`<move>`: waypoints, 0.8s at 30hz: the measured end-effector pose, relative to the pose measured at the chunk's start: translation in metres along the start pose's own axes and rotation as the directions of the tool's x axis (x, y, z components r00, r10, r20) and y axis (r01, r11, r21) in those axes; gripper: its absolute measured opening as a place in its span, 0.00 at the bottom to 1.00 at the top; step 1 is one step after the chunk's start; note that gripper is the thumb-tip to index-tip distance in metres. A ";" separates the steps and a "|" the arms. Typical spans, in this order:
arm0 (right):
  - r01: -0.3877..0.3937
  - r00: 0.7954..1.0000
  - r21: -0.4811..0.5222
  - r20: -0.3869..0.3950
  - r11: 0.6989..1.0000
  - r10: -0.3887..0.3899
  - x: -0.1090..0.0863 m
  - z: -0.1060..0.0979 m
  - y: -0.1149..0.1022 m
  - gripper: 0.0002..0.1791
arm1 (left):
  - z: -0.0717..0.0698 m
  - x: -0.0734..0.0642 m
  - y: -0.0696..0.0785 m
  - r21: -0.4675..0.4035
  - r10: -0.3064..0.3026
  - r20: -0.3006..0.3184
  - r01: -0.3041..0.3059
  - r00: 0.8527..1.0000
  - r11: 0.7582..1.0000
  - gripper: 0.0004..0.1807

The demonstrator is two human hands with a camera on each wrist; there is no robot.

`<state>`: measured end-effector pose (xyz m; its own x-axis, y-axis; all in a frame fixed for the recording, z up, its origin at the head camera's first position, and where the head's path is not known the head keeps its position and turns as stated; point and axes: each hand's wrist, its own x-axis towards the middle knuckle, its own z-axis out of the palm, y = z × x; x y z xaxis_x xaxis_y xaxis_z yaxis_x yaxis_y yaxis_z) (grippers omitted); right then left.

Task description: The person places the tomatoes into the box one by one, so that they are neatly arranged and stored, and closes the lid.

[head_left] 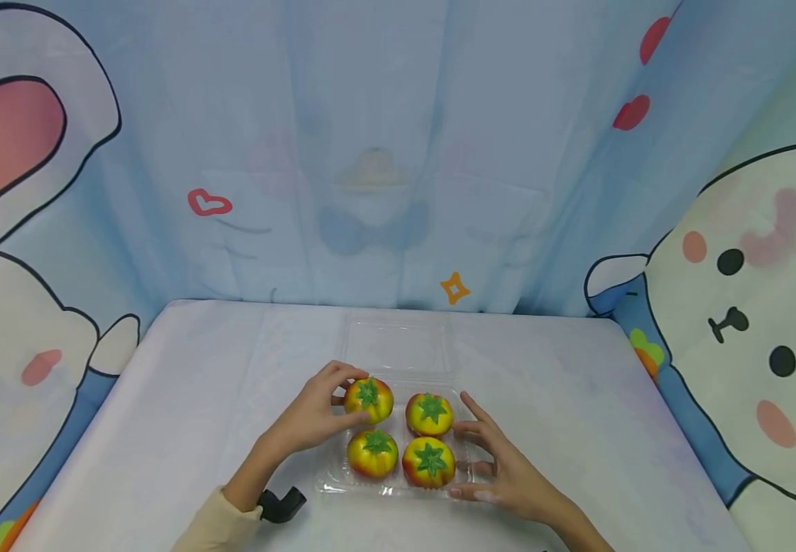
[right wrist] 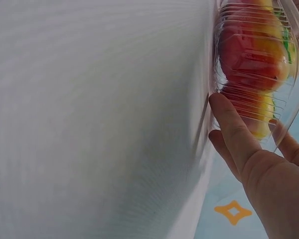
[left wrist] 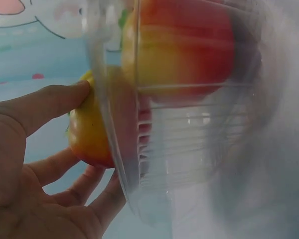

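A clear plastic clamshell box lies on the table with its lid folded back. In it sit several yellow-and-red persimmon-like fruits with green star-shaped tops. My left hand pinches the back-left persimmon between thumb and fingers. The left wrist view shows this persimmon by the box wall, partly behind the clear plastic; whether it touches the bottom is unclear. My right hand is at the box's right side, fingers spread and touching the plastic. Nearest to it are the back-right persimmon and front-right persimmon.
A white cloth covers the table. Behind it hangs a blue curtain printed with cartoon animals and hearts. A black fitting sits at my left wrist beside the beige sleeve.
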<state>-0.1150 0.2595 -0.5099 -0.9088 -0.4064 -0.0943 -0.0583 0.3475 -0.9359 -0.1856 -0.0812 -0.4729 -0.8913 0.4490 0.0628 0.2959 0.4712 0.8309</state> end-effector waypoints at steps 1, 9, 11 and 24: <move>0.002 1.000 0.001 0.000 1.000 -0.002 0.000 0.000 0.000 0.44 | 0.001 0.000 0.000 0.008 -0.005 -0.004 0.005 1.000 1.000 0.29; 0.000 1.000 -0.011 0.004 1.000 0.000 0.000 0.000 -0.001 0.43 | 0.008 0.000 0.003 0.026 -0.004 -0.023 0.004 1.000 1.000 0.30; 0.002 1.000 -0.014 0.002 1.000 -0.002 -0.001 -0.001 -0.001 0.43 | 0.009 0.001 0.003 0.052 0.004 -0.021 -0.003 1.000 0.999 0.30; 0.002 1.000 -0.010 0.000 1.000 -0.002 0.001 -0.001 0.000 0.43 | 0.017 0.004 0.001 0.143 0.016 -0.024 -0.012 1.000 0.990 0.29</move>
<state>-0.1161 0.2604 -0.5096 -0.9085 -0.4074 -0.0928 -0.0642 0.3554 -0.9325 -0.1828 -0.0663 -0.4816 -0.8946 0.4378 0.0894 0.3529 0.5697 0.7423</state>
